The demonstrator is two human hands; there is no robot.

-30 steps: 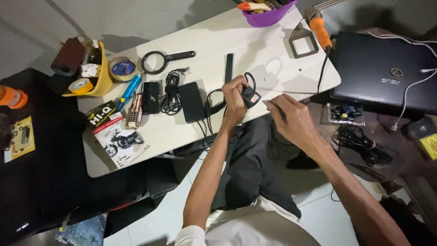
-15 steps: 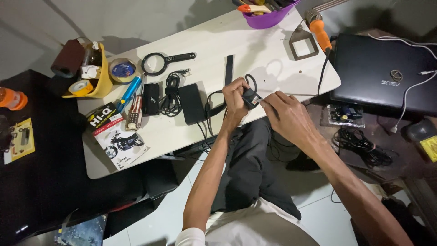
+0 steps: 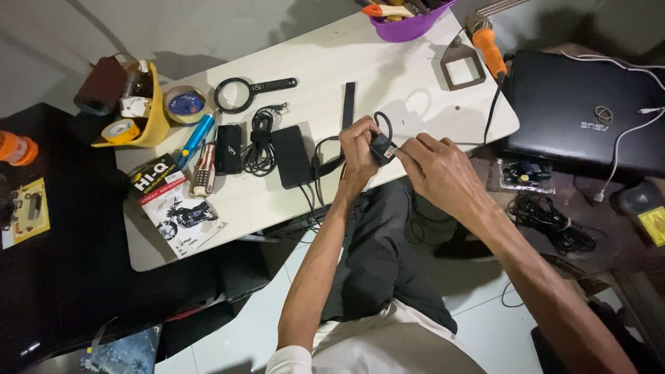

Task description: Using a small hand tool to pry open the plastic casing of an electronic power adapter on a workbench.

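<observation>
Magnifying glass (image 3: 235, 95), laptop (image 3: 589, 114), purple bowl (image 3: 410, 28)

My white table (image 3: 388, 62) carries a magnifying glass (image 3: 239, 93), black adapter (image 3: 291, 156), coiled cable (image 3: 260, 142), blue screwdriver (image 3: 195, 137), leaflet (image 3: 176, 204) at its left, purple bowl (image 3: 409, 24) far off.

The left hand (image 3: 358, 147) and right hand (image 3: 431, 168) covered most of the small black plug (image 3: 381, 147). The purple bowl (image 3: 409, 24) was cut by the top edge.
</observation>
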